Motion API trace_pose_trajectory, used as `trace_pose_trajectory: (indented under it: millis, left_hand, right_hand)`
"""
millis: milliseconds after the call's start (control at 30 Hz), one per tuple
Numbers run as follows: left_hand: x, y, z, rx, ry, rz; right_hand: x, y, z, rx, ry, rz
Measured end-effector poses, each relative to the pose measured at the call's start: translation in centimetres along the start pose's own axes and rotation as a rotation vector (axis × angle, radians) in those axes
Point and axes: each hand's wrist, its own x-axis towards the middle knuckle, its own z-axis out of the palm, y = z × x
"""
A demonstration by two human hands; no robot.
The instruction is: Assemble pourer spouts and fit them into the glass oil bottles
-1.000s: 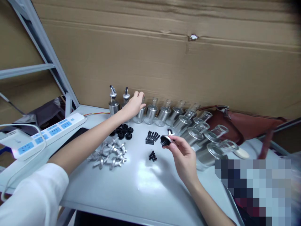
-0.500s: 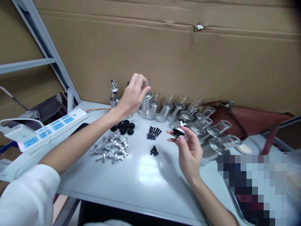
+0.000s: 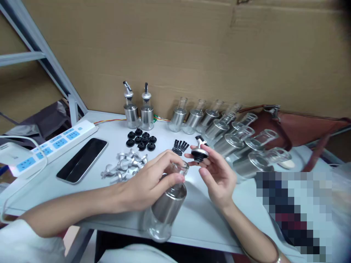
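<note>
My left hand (image 3: 152, 182) is wrapped round the neck of a glass bottle with a steel sleeve (image 3: 167, 208), held tilted near the table's front edge, its mouth pointing up and right. My right hand (image 3: 216, 173) pinches a silver pourer cap with a black stopper (image 3: 199, 152) just right of the bottle's mouth, a small gap between them. Two capped bottles (image 3: 138, 107) stand at the back by the cardboard wall. A row of uncapped bottles (image 3: 208, 118) runs from the back centre toward the right.
On the white table (image 3: 90, 197) lie silver spout parts (image 3: 123, 170), black rubber stoppers (image 3: 141, 138) and small black pieces (image 3: 180, 145). A black phone (image 3: 82, 159) and a white power strip (image 3: 52, 144) sit at left. A brown bag (image 3: 296, 129) lies at right.
My left hand lifted one bottle out of the back row and carried it down to the front of the table. My right hand stayed near the middle with the cap.
</note>
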Motion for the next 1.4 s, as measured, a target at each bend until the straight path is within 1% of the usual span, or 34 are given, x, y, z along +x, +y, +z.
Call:
trace_pose_trajectory:
  millis: [100,200,367,533,700,967,1167,1300,1400]
  left_hand:
    - [0.1,-0.8,0.3,-0.132,-0.008,-0.103]
    - [0.1,-1.4,0.5,-0.279,0.003,-0.151]
    - [-0.2,-2.1,1.0,-0.446,-0.034,-0.241]
    - [0.0,-2.3,1.0,-0.534,-0.055,-0.280]
    - [0.2,-2.6,0.8,-0.521,-0.069,-0.302]
    - [0.1,-2.8,0.8,-0.470,-0.085,-0.319]
    - [0.2,-2.7,0.9,-0.572,-0.064,-0.354]
    - [0.3,-2.6,1.2,-0.624,-0.051,-0.380]
    - [0.2,-2.7,1.4,-0.674,-0.016,-0.406]
  right_hand:
    - [-0.3,0.0,0.1,0.081,-0.082,-0.044]
    - [-0.3,0.1,0.2,0.090,-0.112,-0.042]
    - [-0.4,0.3,0.2,0.084,-0.172,-0.029]
    - [-0.8,0.4,0.1,-0.017,-0.244,0.011]
    - [-1.0,0.3,-0.1,-0.091,-0.290,0.001]
    - [-0.6,0.0,-0.3,-0.128,-0.264,0.063]
    - [0.2,-0.4,-0.1,0.012,-0.236,0.173]
    - [0.6,-0.7,0.0,0.069,-0.227,0.208]
    - [0.7,-0.8,0.1,0.070,-0.234,0.212]
